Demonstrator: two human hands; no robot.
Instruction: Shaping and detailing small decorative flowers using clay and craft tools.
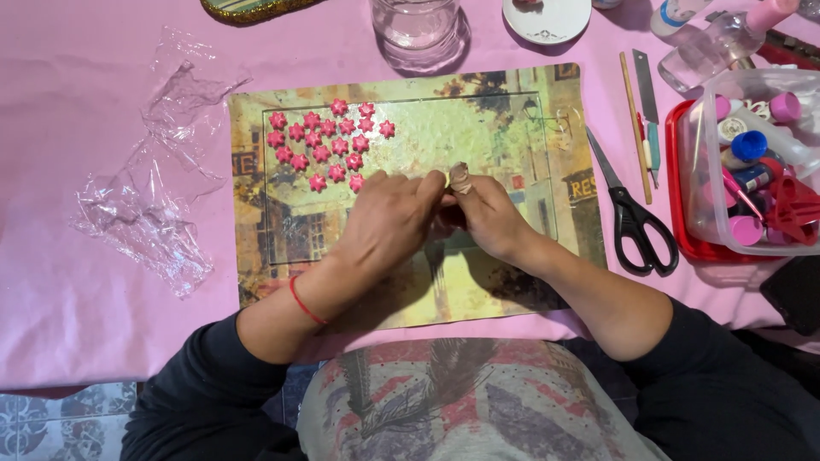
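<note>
My left hand (389, 220) and my right hand (487, 213) meet over the middle of a printed placemat (512, 290), fingertips pressed together. Whatever they pinch is hidden between the fingers. My right index finger wears a tan bandage. A red string circles my left wrist. Several small pink star-shaped pieces (329, 143) lie in rows on a clear sheet (478, 128) on the mat, just beyond my left hand.
Black-handled scissors (632, 213) lie right of the mat, with a thin wooden stick (635, 119) and a blade tool (647, 111). A clear tub of paint bottles (756, 162) stands at far right. A glass jar (418, 30), white lid (547, 19) and crumpled plastic wrap (154, 196) rest on the pink tablecloth.
</note>
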